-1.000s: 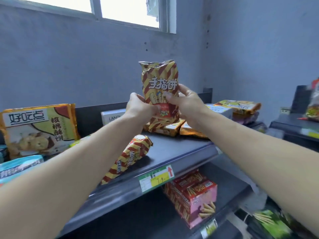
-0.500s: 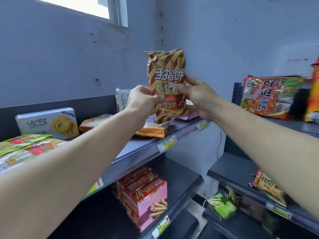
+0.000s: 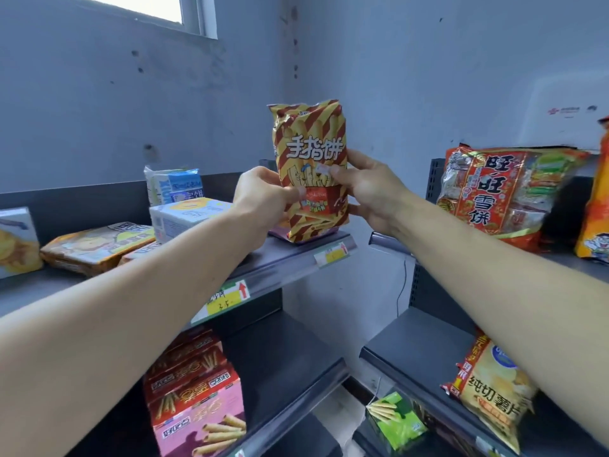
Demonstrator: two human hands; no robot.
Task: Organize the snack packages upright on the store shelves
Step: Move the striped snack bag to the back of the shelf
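A red-and-gold striped snack bag (image 3: 309, 150) stands upright at the right end of the top grey shelf (image 3: 290, 255), its bottom resting on or just above the shelf. My left hand (image 3: 263, 199) pinches its left edge near the middle. My right hand (image 3: 369, 189) grips its right side, thumb across the front. Both forearms reach in from the bottom corners of the head view.
Flat yellow packages (image 3: 95, 245) and white-blue boxes (image 3: 184, 212) lie on the same shelf to the left. Pink and red biscuit-stick boxes (image 3: 197, 400) stand on the shelf below. The right-hand rack holds a red rice-cracker bag (image 3: 494, 192), a chip bag (image 3: 491, 397) and a green box (image 3: 395, 420).
The view has swung right along the shelf. Both hands carried the striped bag rightward and lowered it to the shelf's right end. The right-hand rack has come into fuller view.
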